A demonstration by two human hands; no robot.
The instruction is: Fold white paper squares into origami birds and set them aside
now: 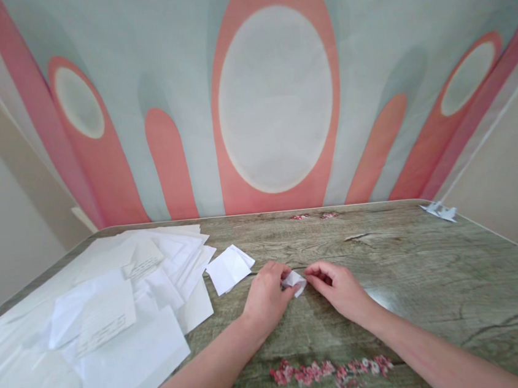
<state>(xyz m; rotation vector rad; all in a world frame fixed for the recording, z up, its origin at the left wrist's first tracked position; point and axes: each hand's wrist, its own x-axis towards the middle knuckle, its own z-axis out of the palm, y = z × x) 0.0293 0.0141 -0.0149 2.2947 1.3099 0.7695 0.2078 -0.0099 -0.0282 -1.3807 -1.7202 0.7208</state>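
Folded paper point(295, 283), small & white, is btwn the two hands, just above or on the wood-look table point(459, 296); can't tell if it touches the top. L hand point(265, 289) has thumb + fingers pinched on the L side of the folded paper. R hand point(340, 287) is apart from the L one, fingers bent, tips right by the R edge of the folded paper; can't tell if they grip it. Just L of the folded paper & a bit beyond it: small sheets point(229, 271), approx. square, overlapping. Further L of it, a big messy paper pile point(149, 344), white & off-white, sheets at all angles, incl. one w/ lines of writing point(107, 315), too blurry to read. Nearer the person than the folded paper, a row of pink flowers point(310, 372); printed or real, can't tell. Well beyond it, nr the table's back edge, two pinkish patches point(299, 217), too small to make out. Far R of the folded paper, at the table's side edge, a crumpled-looking whitish scrap point(440, 213). Behind it all, a grey-green backdrop point(180, 17) w/ coral arches & pale ovals.
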